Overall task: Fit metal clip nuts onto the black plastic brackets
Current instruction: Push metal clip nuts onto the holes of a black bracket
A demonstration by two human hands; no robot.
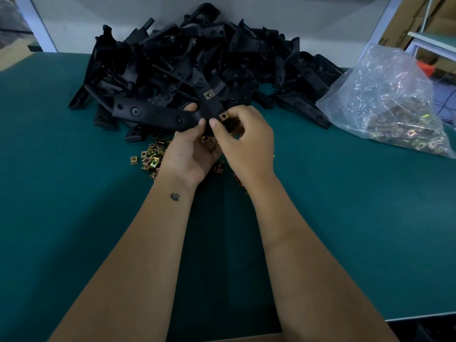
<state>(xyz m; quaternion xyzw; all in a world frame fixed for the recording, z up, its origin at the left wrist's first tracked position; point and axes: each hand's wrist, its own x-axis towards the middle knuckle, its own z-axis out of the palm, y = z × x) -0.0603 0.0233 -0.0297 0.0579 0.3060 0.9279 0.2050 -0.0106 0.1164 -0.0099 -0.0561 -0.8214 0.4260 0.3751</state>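
Note:
My left hand (pixel 190 149) grips a long black plastic bracket (pixel 153 114) just above the green table, in front of the pile. One brass-coloured clip nut (pixel 208 95) sits on the bracket's upward arm. My right hand (pixel 243 137) pinches a second clip nut (pixel 224 116) between thumb and forefinger, held against the bracket's near end. Loose clip nuts (pixel 149 159) lie scattered on the table under and left of my hands.
A large heap of black brackets (pixel 197 58) fills the back of the green table (pixel 74 193). A clear plastic bag of clip nuts (pixel 389 102) lies at the right. White frame posts and cardboard boxes stand behind.

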